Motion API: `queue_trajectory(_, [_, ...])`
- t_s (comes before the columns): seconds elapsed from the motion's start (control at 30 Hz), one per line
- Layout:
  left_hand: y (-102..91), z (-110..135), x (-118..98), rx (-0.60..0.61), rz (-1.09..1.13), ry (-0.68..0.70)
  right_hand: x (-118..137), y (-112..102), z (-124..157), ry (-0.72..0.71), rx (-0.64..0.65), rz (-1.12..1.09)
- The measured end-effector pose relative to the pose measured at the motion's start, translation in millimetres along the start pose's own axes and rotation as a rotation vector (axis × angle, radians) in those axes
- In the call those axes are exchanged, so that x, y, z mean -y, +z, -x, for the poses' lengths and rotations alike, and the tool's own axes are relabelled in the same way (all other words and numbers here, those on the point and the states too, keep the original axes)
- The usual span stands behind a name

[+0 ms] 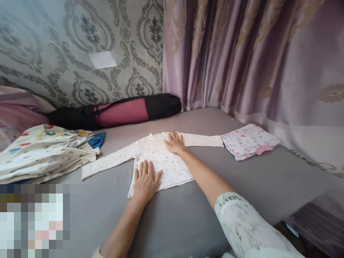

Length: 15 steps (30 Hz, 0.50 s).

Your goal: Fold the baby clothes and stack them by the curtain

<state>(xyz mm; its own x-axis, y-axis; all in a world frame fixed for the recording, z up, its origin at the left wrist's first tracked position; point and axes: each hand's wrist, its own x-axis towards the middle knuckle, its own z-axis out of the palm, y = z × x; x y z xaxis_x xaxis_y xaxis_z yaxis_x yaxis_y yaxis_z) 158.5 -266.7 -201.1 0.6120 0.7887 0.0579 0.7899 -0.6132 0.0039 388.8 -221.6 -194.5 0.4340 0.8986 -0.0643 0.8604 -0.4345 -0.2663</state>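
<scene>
A small white long-sleeved shirt (172, 166) with a fine pastel print lies spread flat, both sleeves stretched out sideways. My left hand (146, 181) rests palm down on its lower left part near the hem, fingers spread. Higher up, close to the neckline, my right hand (175, 143) lies flat on the cloth with its fingers apart. Neither hand grips the fabric. The end of the right sleeve touches a folded white garment (247, 139) with pink hearts and flowers and a pink trim.
A grey bed sheet (166, 222) lies under everything. Rumpled cream clothes (48, 154) with coloured spots are heaped at the left, a blue piece (97, 139) beside them. A black and maroon roll bag (120, 113) lies along the wall. Purple curtains (204, 53) hang behind.
</scene>
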Motion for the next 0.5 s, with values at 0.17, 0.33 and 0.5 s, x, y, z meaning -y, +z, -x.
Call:
queue_trajectory(0.17, [-2.4,1,-2,0.016,-0.02,-0.014,-23,-31,1,-0.056,-0.001,-0.206])
queue_trajectory(0.33, [-4.5,1,-3,0.052,-0.003,-0.032,-84,-71,16,0.195,-0.148,-0.09])
queue_trajectory(0.5, [-5.7,0,-2,0.049,0.004,-0.028,-138,-83,40,0.509,-0.192,0.063])
